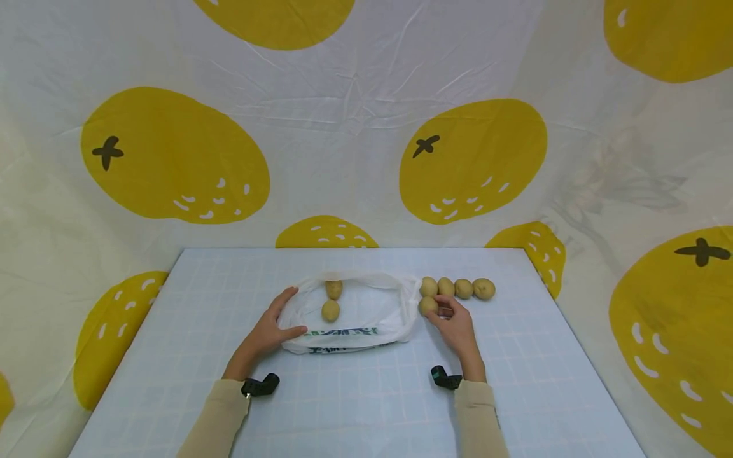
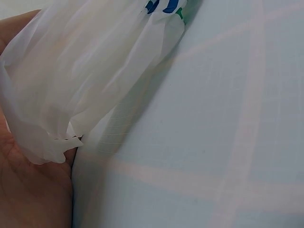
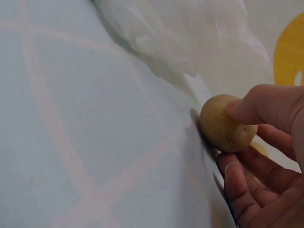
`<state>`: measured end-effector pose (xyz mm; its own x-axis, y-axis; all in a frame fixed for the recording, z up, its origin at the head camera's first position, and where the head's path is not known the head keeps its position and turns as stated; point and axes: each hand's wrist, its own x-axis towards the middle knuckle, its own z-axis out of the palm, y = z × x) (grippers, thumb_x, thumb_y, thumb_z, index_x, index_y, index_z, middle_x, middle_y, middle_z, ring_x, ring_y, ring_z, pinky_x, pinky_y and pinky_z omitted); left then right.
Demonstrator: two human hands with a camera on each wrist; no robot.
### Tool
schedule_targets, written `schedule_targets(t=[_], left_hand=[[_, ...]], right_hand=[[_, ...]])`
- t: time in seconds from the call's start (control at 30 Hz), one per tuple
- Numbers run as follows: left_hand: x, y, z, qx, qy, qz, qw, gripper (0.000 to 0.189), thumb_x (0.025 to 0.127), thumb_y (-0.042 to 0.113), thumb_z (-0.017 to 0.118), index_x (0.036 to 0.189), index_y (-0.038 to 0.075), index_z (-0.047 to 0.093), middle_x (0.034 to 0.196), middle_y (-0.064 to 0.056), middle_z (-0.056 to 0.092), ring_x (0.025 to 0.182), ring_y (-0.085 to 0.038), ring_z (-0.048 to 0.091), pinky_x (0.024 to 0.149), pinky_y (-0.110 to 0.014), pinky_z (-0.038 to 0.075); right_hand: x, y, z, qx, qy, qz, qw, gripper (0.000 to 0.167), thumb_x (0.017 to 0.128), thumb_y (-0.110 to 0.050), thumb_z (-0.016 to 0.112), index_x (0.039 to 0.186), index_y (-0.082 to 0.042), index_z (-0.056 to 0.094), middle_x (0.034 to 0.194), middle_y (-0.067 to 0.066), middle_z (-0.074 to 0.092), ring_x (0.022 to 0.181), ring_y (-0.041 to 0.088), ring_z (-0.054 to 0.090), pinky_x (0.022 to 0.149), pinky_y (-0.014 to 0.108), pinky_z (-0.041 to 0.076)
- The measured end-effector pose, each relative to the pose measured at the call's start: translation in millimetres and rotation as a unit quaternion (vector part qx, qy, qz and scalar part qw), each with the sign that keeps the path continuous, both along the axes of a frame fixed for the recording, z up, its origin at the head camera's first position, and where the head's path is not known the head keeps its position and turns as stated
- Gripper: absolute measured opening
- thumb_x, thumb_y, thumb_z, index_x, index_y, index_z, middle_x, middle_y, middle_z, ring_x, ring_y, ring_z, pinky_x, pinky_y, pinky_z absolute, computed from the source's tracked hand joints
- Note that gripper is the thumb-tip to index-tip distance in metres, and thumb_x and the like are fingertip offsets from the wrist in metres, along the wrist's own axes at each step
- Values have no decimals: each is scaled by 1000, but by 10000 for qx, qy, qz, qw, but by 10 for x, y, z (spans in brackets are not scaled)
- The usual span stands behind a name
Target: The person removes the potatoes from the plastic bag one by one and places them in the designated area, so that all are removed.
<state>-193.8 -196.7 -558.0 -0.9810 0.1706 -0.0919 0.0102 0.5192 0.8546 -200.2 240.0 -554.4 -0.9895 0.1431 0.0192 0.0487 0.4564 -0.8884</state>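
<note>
A white plastic bag (image 1: 343, 346) with blue and green print lies on the table, its mouth facing up. Two potatoes show inside, the upper potato (image 1: 334, 291) touching or nearly touching the lower potato (image 1: 330, 311). At the bag's left end my left hand (image 1: 266, 331) rests with thumb and fingers spread wide; the left wrist view has the bag's film (image 2: 85, 80) against the palm. Just beyond the bag's right end, my right hand (image 1: 454, 327) pinches a potato (image 3: 223, 123) between thumb and fingers, at or very near the tabletop.
Several potatoes stand in a row behind the right hand, from a potato (image 1: 428, 286) beside the bag to a larger potato (image 1: 484, 289) at the right. The table (image 1: 355, 413) has a pale checked cover. Behind it hangs a curtain (image 1: 332, 159) with yellow fruit prints.
</note>
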Motion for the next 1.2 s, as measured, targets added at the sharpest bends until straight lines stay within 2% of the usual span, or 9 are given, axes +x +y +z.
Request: schedule_targets(t=[0.37,0.6,0.9,1.2], left_hand=[[1,7,25,-28,-21,29,10000,104,84,35,85,165,19,22,174,-13,13,160,-41,8,125,-68,8],[-1,16,39,-54,-89,41,9999,104,84,36,84,165,20,21,174,-13,12,160,-41,7,125,-68,7],[5,17,36,-80,-43,46,9999,104,84,35,85,165,19,21,174,-13,13,160,-41,8,125,-68,8],[-11,10,18,-53,-131,40,9999,105,84,39,84,165,23,20,174,-11,11,160,-40,6,125,-67,7]], right_hand=[[-2,33,-4,-77,-137,-13,9999,41,92,-15,76,132,-9,65,129,12,68,114,26,65,89,24,50],[13,29,28,-106,-179,29,9998,42,93,-15,76,132,-8,64,132,13,66,116,29,65,92,31,51],[44,39,116,131,-72,109,9998,50,92,-21,77,137,-6,60,141,15,62,124,35,61,99,47,51],[9,45,299,168,126,239,9995,59,94,-21,76,145,-4,53,147,16,57,134,35,54,104,50,51]])
